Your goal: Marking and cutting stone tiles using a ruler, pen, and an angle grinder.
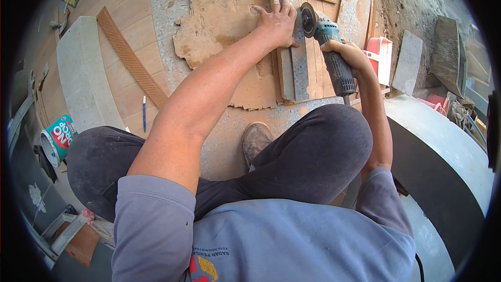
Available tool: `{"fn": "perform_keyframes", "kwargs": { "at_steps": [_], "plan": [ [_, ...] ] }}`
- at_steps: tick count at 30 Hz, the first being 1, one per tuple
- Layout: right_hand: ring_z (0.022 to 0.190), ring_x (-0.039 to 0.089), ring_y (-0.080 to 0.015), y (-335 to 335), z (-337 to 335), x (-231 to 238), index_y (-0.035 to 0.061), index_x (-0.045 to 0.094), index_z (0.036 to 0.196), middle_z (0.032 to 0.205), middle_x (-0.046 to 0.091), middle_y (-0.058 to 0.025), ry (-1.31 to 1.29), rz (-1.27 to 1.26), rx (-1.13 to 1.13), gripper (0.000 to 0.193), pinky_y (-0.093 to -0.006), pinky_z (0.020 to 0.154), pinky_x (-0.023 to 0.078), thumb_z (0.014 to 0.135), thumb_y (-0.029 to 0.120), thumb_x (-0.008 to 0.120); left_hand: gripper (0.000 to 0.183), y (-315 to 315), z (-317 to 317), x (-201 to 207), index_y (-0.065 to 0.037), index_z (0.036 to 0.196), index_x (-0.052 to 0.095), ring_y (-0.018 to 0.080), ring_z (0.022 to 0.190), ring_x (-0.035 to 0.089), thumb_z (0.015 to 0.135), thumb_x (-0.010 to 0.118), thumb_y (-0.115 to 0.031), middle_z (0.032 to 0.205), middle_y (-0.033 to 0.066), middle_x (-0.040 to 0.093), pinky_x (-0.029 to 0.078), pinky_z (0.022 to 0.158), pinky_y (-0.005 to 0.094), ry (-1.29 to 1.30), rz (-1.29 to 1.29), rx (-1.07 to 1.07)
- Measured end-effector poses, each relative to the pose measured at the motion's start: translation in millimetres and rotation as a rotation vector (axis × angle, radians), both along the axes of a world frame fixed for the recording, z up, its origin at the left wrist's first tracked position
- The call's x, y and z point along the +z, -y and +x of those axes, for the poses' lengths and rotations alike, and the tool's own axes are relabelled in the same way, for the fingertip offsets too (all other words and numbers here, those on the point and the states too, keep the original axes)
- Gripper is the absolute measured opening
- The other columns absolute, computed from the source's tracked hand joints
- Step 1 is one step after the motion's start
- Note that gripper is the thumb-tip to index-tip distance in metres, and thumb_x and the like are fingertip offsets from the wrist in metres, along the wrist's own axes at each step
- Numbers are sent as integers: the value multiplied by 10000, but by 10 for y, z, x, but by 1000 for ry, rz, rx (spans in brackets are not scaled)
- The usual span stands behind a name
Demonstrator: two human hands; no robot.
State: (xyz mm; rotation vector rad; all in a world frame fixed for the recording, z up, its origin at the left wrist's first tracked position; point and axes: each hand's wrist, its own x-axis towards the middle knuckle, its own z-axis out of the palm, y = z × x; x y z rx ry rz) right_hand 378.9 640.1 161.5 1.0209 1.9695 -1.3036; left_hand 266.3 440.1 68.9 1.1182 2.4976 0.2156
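Observation:
My right hand is wrapped round a teal and black angle grinder. The grinder's round disc faces left, close beside the edge of a long, narrow, grey speckled strip. I cannot tell whether the disc touches it. With fingers spread, my left hand presses down across this strip and another narrow board along its left side. Both lie lengthwise, running away from me, on a ragged-edged sheet of plywood. The grinder's cord leaves the rear of its body near my right knee.
A brown ribbed strip, a blue pen and a pale grey board lie at the left, with a teal can nearby. To the right are a red and white plastic container, grey slabs and a curved white-topped form.

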Motion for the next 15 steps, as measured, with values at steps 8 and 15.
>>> {"fn": "perform_keyframes", "kwargs": {
  "at_steps": [8,15],
  "plan": [
    [556,650,-176,-63,-265,-82,-105,688,1002,803,671,-121,-3,-28,-24,526,-309,476,532,782,345,848,1195,8,-8,30,4,1628,310,448,1586,251,788,830,-667,1748,244,175,358,1072,863,23,5,-8],
    [569,666,-182,-69,-499,-127,-46,696,987,793,685,-113,-22,-49,-9,442,-316,514,559,835,351,820,1161,15,-7,56,2,1609,346,466,1581,253,782,845,-643,1740,261,193,350,1065,873,46,8,-11]
  ]
}}
